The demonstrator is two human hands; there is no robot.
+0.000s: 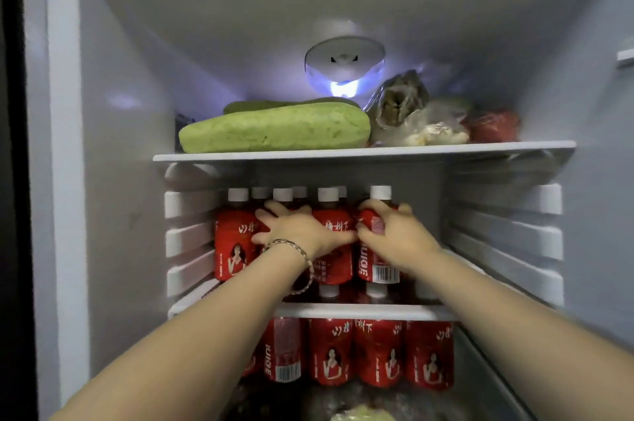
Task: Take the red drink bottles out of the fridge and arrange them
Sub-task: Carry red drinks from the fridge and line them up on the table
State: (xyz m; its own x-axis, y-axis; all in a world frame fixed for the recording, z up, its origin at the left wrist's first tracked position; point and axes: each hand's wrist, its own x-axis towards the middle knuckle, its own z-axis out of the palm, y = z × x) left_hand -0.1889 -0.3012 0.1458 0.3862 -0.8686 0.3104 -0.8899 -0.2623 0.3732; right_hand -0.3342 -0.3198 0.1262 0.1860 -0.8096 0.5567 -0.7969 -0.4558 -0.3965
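Bottles (233,249) with red labels and white caps stand upright in tight rows on the middle shelf (360,311) of the fridge, and I see a lower row (377,352) under it. The left hand (295,228), with a bracelet (302,252) on the wrist, has its fingers spread and curled over the middle bottle (283,195). The right hand (391,232) grasps the right-end bottle (375,262) by its shoulder. On the top shelf (343,151) lies a green vegetable (274,129).
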